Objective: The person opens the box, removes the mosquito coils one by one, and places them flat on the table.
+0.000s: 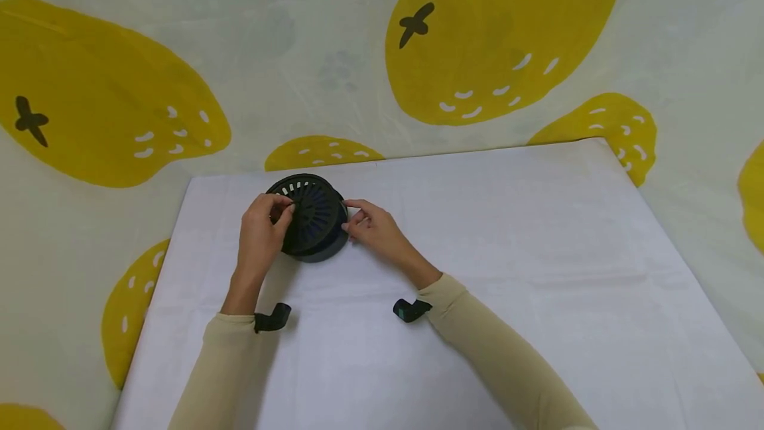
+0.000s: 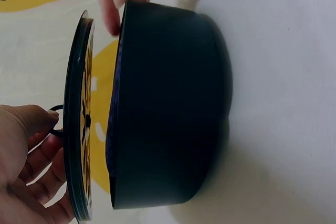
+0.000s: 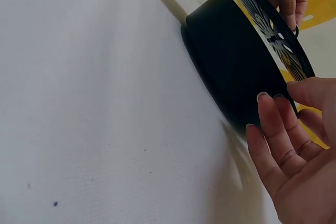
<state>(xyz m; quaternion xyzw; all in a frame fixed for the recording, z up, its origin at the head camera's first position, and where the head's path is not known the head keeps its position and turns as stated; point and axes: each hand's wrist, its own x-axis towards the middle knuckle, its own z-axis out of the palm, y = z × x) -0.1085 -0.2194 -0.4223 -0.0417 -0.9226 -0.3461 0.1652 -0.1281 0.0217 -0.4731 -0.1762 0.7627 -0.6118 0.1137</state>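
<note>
A dark round tin (image 2: 168, 108) stands on the white-covered table, with something bluish-purple (image 2: 112, 129) just showing inside its rim. Above its mouth is a round black lid (image 3: 270, 32) with slots fanning out from the centre, apart from the rim and tilted in the right wrist view. My left hand (image 1: 259, 227) pinches the small wire ring (image 2: 55, 121) on top of the lid between thumb and finger. On the tin's right side, my right hand (image 1: 379, 234) holds the wall near the rim, thumb by the edge and fingers against the outside.
The white cloth (image 1: 507, 271) covers the table, whose far edge (image 1: 453, 153) runs close behind the tin. Behind hangs a pale cloth with large yellow fruit prints (image 1: 501, 38). Black wrist cameras (image 1: 412, 310) stick out from both sleeves.
</note>
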